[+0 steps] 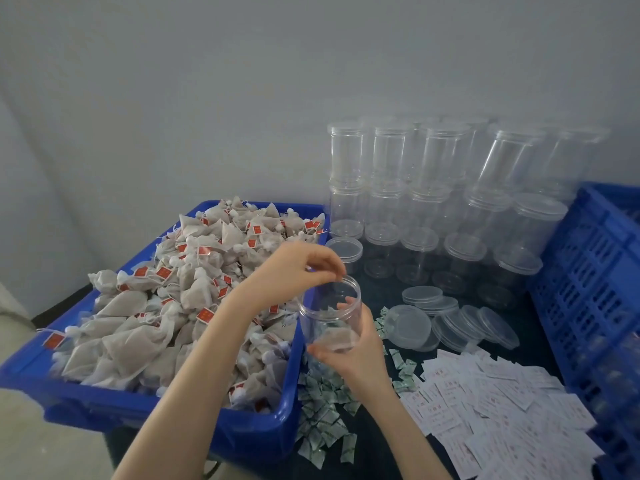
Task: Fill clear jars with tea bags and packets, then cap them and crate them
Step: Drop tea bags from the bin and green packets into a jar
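Observation:
My right hand grips an uncapped clear jar from below and behind, holding it just right of the blue bin. A tea bag lies at the jar's bottom. My left hand hovers over the jar's mouth, fingers relaxed and pointing down, holding nothing that I can see. The bin is heaped with beige tea bags bearing red tags. Small green-and-white packets and white paper slips are scattered on the dark table.
Stacks of empty capped clear jars stand against the wall at the back right. Loose clear lids lie in front of them. A blue slatted crate stands at the right edge.

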